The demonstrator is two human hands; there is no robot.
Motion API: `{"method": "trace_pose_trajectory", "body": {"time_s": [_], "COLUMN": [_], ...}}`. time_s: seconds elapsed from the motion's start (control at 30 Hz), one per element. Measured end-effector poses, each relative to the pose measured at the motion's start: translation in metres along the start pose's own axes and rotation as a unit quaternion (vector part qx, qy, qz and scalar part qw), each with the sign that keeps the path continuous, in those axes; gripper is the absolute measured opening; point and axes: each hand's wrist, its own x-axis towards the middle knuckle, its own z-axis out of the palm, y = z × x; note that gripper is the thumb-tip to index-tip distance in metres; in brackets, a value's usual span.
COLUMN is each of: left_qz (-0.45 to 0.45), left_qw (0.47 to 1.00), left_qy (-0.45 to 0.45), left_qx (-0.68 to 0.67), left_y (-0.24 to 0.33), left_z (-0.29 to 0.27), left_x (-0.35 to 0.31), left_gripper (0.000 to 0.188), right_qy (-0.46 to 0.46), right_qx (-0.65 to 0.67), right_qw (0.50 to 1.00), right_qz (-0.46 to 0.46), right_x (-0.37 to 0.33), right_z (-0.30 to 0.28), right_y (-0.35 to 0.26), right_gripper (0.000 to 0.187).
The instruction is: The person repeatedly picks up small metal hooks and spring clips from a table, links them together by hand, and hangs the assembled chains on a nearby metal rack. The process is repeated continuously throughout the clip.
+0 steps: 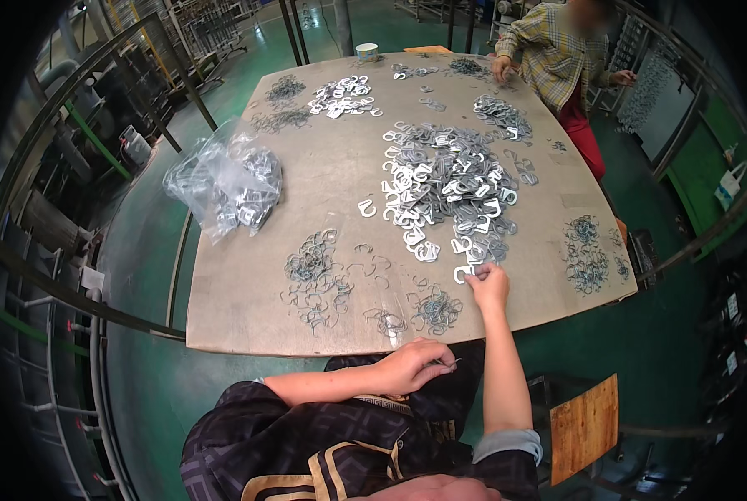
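My right hand [490, 288] reaches over the near side of the table, its fingertips pinched on a flat, pale metal hook piece [460, 275] at the near edge of a large heap. That heap of similar flat grey and white metal hook pieces [449, 179] covers the middle right. My left hand [419, 365] is at the table's front edge, closed, with a thin wire piece [457, 361] showing at its fingertips. Just beyond the left hand lie small piles of bent wire clips [436, 310], and a larger spread of wire clips [311, 267] lies to the left.
A clear plastic bag [227, 184] of metal pieces sits on the left of the brown table [323, 192]. More wire clips [586, 255] lie at the right edge. A person in a plaid shirt [549, 50] stands at the far right. A wooden seat [585, 430] stands near my right side.
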Motion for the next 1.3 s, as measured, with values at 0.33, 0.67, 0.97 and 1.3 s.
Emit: {"method": "trace_pose_trajectory", "body": {"time_s": [0.33, 0.67, 0.97, 1.3], "left_qz": [-0.036, -0.040, -0.029, -0.262], "left_qw": [0.998, 0.992, 0.984, 0.812], "left_qy": [0.039, 0.090, 0.096, 0.274], "left_qx": [0.013, 0.081, 0.146, 0.444], "left_y": [-0.006, -0.003, -0.014, -0.071], "left_z": [0.005, 0.015, 0.015, -0.140], "left_x": [0.003, 0.003, -0.008, -0.012], "left_gripper": [0.008, 0.010, 0.012, 0.022], "right_qy": [-0.077, -0.035, 0.033, 0.026], "right_qx": [0.383, 0.389, 0.197, 0.197], "right_qw": [0.917, 0.920, 0.976, 0.975], "right_qz": [0.082, 0.034, -0.091, -0.100], "right_x": [-0.099, -0.155, -0.167, -0.173], "right_z": [-0.072, -0.085, -0.087, -0.088], "right_y": [-0.046, -0.067, -0.087, -0.079], "right_gripper": [0.016, 0.014, 0.007, 0.007]}}
